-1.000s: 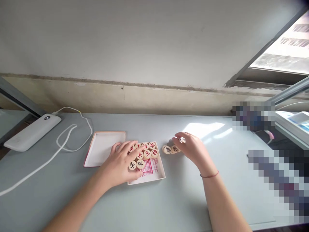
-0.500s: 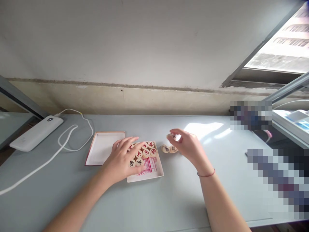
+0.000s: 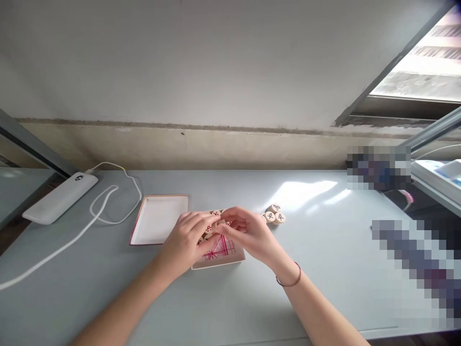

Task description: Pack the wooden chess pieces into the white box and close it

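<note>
A shallow box point(image 3: 218, 265) with a red-lined printed sheet in it holds several round Chinese chess pieces point(image 3: 208, 229), partly hidden by both hands. My right hand point(image 3: 248, 235) is over the box's right side, thumb and index finger pinching a Chinese chess piece point(image 3: 218, 224). My left hand point(image 3: 187, 240) lies across the box's left side. Its thumb stands apart from the curved fingers, whose tips are close to the pinched piece. To the right of the box, several loose pieces point(image 3: 275, 216) rest on the grey table, some behind my right hand.
Left of the box lies an open white lid point(image 3: 158, 221) with a reddish edge. Farther left are a white power bank point(image 3: 59, 198) and its looping white cable point(image 3: 104, 202). Blurred-out items point(image 3: 414, 259) sit at the right edge. A wall point(image 3: 216, 149) closes off the back.
My right hand has moved left and toward me, from the loose pieces to over the box, carrying a piece. The left hand's fingers have drawn closer together.
</note>
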`<state>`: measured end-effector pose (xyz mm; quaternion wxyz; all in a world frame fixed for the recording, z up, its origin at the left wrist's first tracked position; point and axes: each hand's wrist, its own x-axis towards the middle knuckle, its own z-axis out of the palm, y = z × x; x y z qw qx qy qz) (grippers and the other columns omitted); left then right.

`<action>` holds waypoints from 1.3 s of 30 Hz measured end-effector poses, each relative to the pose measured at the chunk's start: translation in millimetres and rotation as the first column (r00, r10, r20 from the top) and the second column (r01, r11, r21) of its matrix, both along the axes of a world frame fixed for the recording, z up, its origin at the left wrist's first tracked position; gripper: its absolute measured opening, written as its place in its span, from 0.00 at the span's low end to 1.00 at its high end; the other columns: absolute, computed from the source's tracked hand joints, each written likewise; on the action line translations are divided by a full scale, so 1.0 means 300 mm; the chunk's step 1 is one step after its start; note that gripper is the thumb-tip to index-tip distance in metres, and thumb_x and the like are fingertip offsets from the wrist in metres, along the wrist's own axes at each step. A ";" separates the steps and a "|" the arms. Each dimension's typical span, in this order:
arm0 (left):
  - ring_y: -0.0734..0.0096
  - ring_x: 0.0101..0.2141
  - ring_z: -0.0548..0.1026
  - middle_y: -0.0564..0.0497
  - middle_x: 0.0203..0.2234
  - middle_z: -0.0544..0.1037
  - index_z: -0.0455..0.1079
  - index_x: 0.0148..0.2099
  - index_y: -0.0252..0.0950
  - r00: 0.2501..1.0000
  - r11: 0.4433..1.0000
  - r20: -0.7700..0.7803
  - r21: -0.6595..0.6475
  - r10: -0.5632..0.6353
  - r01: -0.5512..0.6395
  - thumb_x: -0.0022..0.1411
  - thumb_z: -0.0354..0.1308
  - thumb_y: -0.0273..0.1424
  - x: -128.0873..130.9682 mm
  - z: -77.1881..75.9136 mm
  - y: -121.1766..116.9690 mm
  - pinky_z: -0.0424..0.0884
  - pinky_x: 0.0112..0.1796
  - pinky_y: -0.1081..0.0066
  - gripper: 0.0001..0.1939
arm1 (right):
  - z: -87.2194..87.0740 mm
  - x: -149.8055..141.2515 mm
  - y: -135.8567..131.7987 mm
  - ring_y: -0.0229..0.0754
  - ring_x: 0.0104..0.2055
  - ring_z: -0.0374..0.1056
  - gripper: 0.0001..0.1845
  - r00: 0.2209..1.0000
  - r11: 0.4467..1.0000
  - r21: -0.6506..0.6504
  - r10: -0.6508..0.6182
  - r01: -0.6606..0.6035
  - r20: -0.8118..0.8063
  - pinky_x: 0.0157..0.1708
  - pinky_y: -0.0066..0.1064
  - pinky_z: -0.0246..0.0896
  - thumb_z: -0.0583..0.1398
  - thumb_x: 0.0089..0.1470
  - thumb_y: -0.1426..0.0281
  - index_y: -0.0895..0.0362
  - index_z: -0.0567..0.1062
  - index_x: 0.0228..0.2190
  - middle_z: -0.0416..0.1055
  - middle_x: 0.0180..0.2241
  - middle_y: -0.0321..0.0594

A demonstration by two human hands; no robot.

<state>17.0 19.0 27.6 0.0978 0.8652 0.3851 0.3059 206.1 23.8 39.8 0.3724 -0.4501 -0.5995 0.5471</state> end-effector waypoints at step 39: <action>0.52 0.59 0.61 0.39 0.59 0.64 0.56 0.63 0.39 0.943 0.985 -0.330 -0.144 0.039 -0.092 0.60 0.56 0.46 -0.041 -0.064 0.008 0.58 0.55 0.50 0.33 | -0.014 -0.003 -0.039 0.39 0.28 0.59 0.11 0.565 0.757 0.421 -0.084 -0.499 0.821 0.26 0.29 0.52 0.58 0.53 0.79 0.55 0.62 0.24 0.64 0.24 0.35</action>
